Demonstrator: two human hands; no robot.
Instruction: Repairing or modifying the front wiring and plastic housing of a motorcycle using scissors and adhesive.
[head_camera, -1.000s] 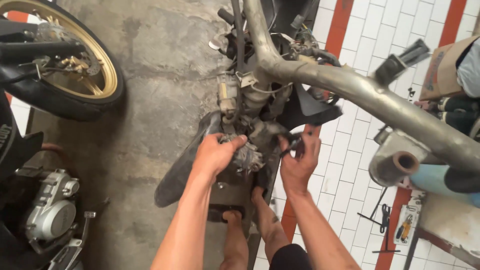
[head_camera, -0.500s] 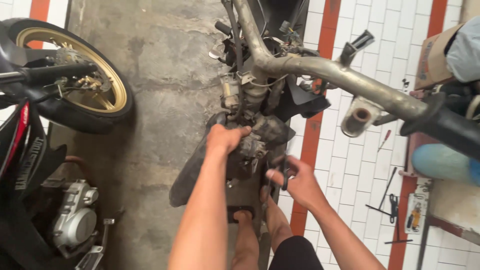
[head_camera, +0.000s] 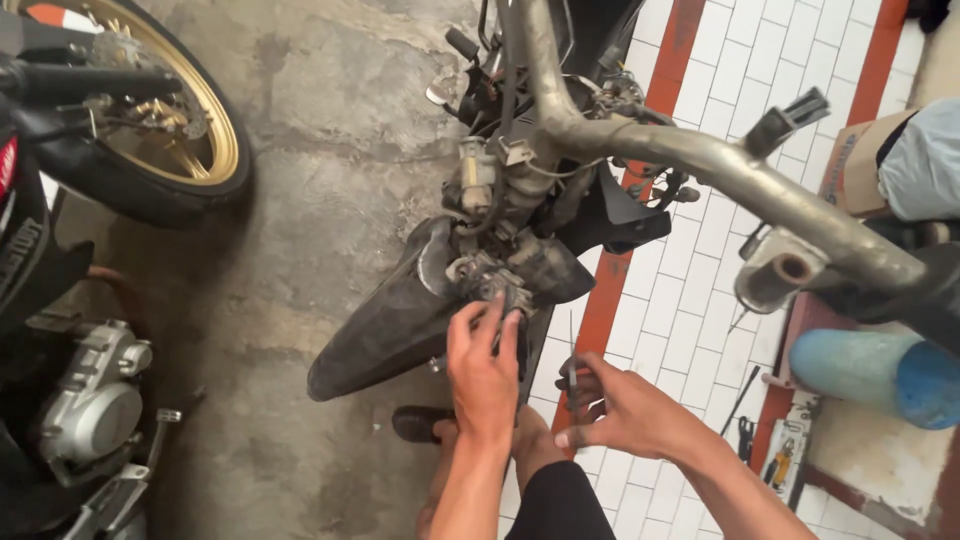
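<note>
A stripped motorcycle frame (head_camera: 700, 160) stands in front of me, with a grimy metal engine part (head_camera: 495, 280) hanging below its steering neck. My left hand (head_camera: 485, 375) reaches up to it, and the stretched fingertips touch the part's lower edge without wrapping around it. My right hand (head_camera: 620, 410) hovers lower and to the right, apart from the bike. Its fingers pinch a thin metal tool (head_camera: 571, 360) that points upward. A black fender (head_camera: 385, 320) slopes down to the left of the part.
A gold-rimmed wheel (head_camera: 190, 130) and a silver engine (head_camera: 95, 400) of another motorcycle stand at the left. A blue cylinder (head_camera: 870, 365), a cardboard box (head_camera: 850, 160) and hand tools (head_camera: 780, 450) lie at the right on the tiled floor. My sandalled foot (head_camera: 420, 425) is below the fender.
My left hand has slid from gripping the engine part to touching its lower edge with the fingertips. My right hand has drawn back down and to the right with the thin tool.
</note>
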